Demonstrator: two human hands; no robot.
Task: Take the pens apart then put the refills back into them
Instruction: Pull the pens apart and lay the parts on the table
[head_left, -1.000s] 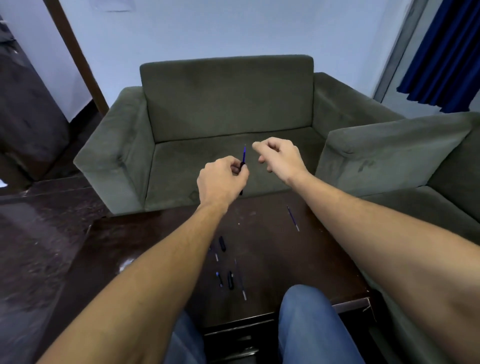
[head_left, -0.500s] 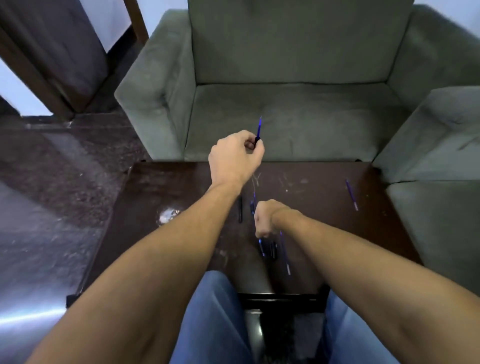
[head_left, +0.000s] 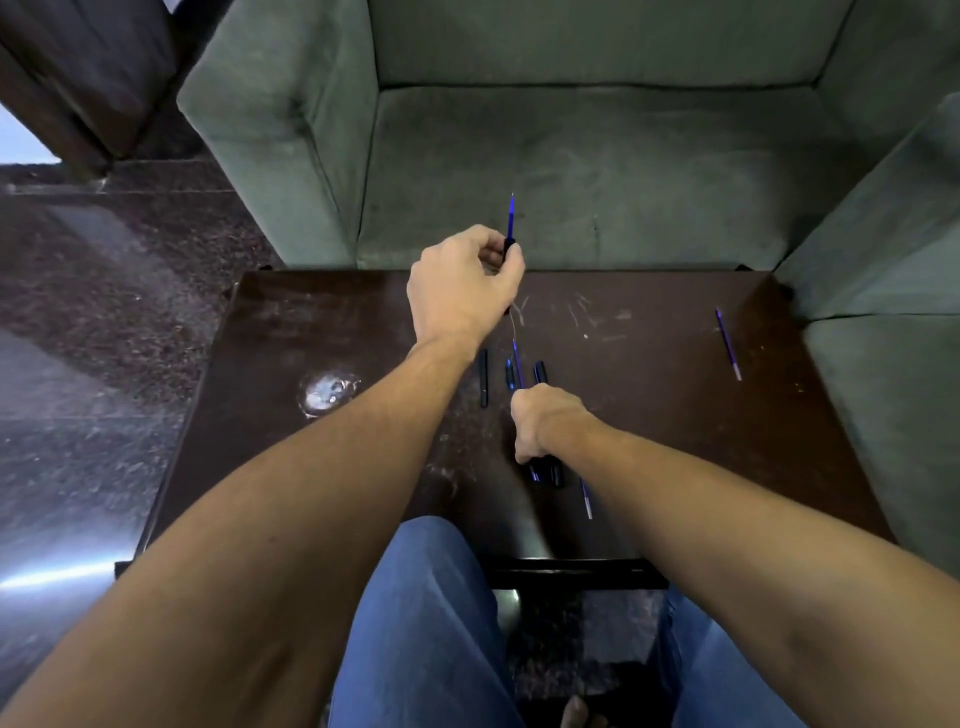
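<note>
Head view: my left hand (head_left: 462, 286) pinches a pen (head_left: 508, 245), refill (head_left: 511, 215) poking up, above the far edge of the table (head_left: 649, 415); my right hand (head_left: 543, 423) curls over loose pen parts (head_left: 484, 376) mid-table, grip unclear; risk: a nudge rolls parts off the near edge, or the refill slips out.

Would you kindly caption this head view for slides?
Left hand grips a black pen barrel, blue refill protruding; right hand reaches among black pen parts on dark wooden table.
</note>
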